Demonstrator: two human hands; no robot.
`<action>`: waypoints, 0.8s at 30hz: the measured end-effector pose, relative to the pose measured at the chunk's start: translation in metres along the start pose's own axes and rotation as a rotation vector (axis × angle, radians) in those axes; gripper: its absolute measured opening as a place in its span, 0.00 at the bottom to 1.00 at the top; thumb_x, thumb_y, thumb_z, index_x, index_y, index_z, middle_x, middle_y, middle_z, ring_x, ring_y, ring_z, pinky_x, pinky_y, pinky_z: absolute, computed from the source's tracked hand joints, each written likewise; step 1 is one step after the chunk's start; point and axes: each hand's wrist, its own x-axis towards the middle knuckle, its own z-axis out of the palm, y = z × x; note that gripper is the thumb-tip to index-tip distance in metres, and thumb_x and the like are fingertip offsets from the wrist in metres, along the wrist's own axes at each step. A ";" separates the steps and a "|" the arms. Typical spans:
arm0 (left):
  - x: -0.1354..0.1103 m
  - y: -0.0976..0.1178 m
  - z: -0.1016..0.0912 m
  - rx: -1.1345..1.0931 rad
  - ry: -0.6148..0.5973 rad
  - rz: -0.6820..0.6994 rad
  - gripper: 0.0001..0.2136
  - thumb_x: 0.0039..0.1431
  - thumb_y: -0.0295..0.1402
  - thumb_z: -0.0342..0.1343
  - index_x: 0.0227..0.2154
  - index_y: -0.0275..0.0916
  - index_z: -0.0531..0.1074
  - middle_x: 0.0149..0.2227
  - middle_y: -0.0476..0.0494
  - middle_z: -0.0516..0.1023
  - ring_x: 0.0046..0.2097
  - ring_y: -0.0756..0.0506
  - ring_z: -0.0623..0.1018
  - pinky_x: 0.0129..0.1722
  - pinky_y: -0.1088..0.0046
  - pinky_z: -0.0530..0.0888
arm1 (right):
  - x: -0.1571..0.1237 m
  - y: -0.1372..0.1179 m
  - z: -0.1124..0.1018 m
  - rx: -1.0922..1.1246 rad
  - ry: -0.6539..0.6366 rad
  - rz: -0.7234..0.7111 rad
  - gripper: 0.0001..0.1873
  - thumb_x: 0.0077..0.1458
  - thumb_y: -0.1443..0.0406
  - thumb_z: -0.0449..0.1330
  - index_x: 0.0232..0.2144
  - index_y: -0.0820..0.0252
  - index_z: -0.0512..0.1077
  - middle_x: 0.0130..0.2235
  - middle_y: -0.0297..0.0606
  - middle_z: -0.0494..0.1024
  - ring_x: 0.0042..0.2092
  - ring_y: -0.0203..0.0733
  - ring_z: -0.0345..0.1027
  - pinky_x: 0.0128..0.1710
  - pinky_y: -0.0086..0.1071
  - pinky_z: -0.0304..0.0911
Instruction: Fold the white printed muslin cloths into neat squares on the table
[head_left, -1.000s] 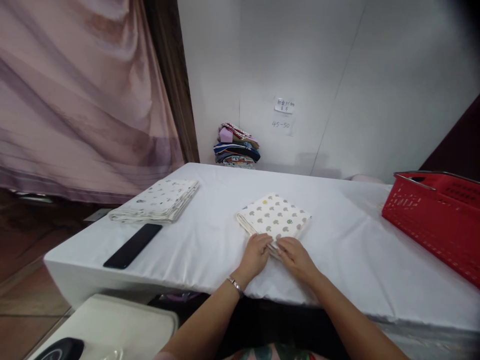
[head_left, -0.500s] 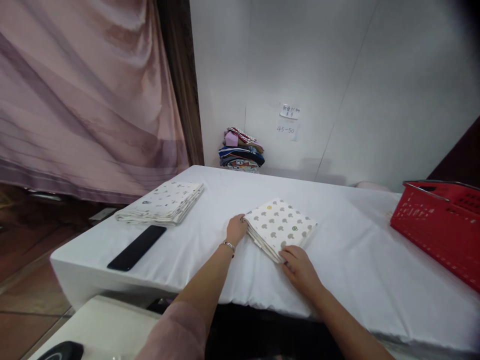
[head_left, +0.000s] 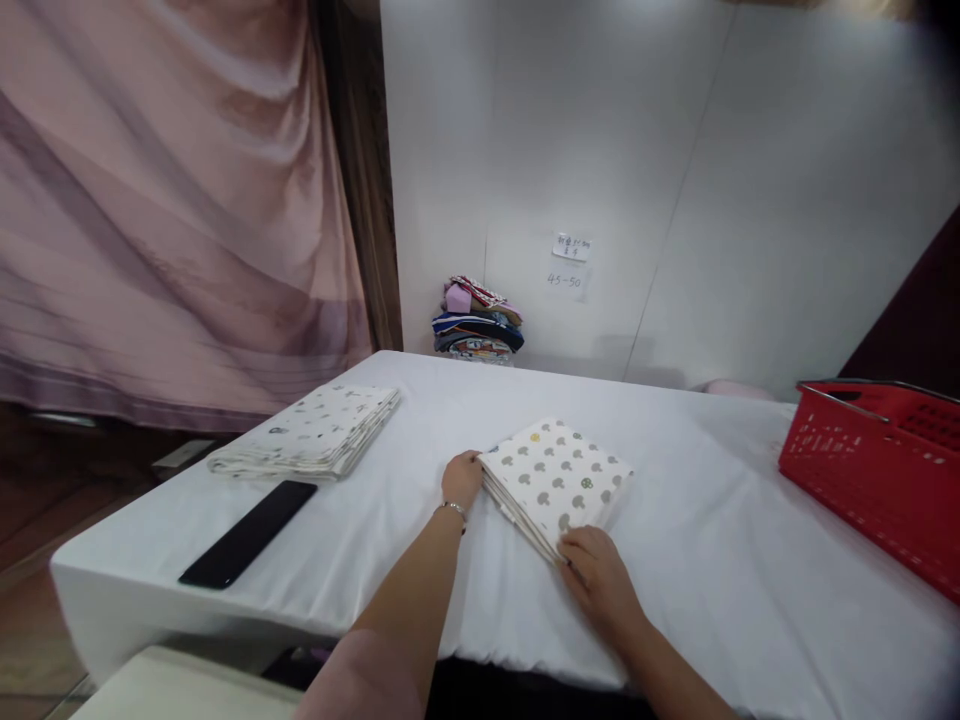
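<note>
A folded white cloth (head_left: 559, 470) with a grey mushroom print lies on the white-covered table (head_left: 450, 410), turned so a corner points toward me. My left hand (head_left: 463, 480), with a bracelet at the wrist, grips its left corner. At the near corner, my right hand (head_left: 598, 575) pinches the layered edge, thumb below and fingers on top. Several layers show along the edge between the two hands. To the left lies another folded white cloth (head_left: 315, 430) with small dark prints, untouched.
A black phone (head_left: 249, 533) lies at the table's left front. On the right stands a red plastic basket (head_left: 870, 480) with a metal handle. A stack of folded fabrics (head_left: 478, 320) sits beyond the far edge, by a wall with paper notes (head_left: 570, 262). A pink curtain (head_left: 172, 200) hangs at left.
The view has tilted up slightly, so everything sits lower in the picture. Both hands keep their hold on the mushroom-print cloth, which has hardly moved on the table.
</note>
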 end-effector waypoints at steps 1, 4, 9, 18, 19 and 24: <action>0.000 0.000 -0.001 0.004 -0.008 0.011 0.14 0.53 0.28 0.47 0.37 0.43 0.77 0.39 0.46 0.79 0.42 0.45 0.76 0.38 0.74 0.69 | 0.000 0.000 0.000 0.003 -0.001 -0.003 0.08 0.56 0.69 0.51 0.37 0.59 0.69 0.37 0.41 0.71 0.40 0.43 0.64 0.41 0.40 0.61; -0.002 0.000 -0.003 0.021 -0.029 0.059 0.15 0.52 0.28 0.48 0.41 0.42 0.75 0.42 0.45 0.78 0.44 0.46 0.75 0.41 0.74 0.68 | -0.002 -0.001 0.002 0.004 -0.016 0.015 0.08 0.56 0.71 0.51 0.37 0.59 0.67 0.38 0.41 0.70 0.41 0.44 0.63 0.42 0.41 0.60; -0.006 0.000 -0.008 0.048 -0.028 0.086 0.15 0.54 0.30 0.48 0.42 0.45 0.75 0.43 0.48 0.78 0.44 0.45 0.75 0.41 0.73 0.68 | -0.003 -0.003 0.003 -0.040 -0.066 0.053 0.14 0.56 0.69 0.52 0.45 0.60 0.66 0.39 0.42 0.69 0.41 0.45 0.62 0.42 0.43 0.60; 0.010 0.001 -0.013 0.023 -0.095 -0.032 0.11 0.50 0.30 0.51 0.32 0.43 0.77 0.35 0.47 0.80 0.38 0.45 0.77 0.35 0.74 0.70 | -0.003 -0.004 0.002 -0.074 -0.046 0.002 0.14 0.57 0.71 0.50 0.45 0.58 0.68 0.39 0.42 0.69 0.40 0.44 0.61 0.40 0.41 0.61; 0.011 0.002 -0.014 0.016 -0.106 -0.017 0.11 0.49 0.29 0.51 0.32 0.42 0.77 0.35 0.47 0.80 0.39 0.45 0.77 0.36 0.74 0.70 | -0.003 -0.004 0.002 -0.072 -0.042 0.003 0.14 0.57 0.71 0.50 0.44 0.58 0.68 0.39 0.42 0.69 0.40 0.44 0.62 0.40 0.40 0.61; -0.003 0.020 -0.018 -0.004 -0.030 0.114 0.19 0.50 0.25 0.49 0.46 0.38 0.72 0.51 0.44 0.73 0.53 0.45 0.70 0.51 0.71 0.66 | -0.002 -0.005 0.002 -0.072 -0.050 0.009 0.15 0.56 0.71 0.49 0.45 0.58 0.67 0.40 0.43 0.69 0.40 0.44 0.61 0.39 0.41 0.62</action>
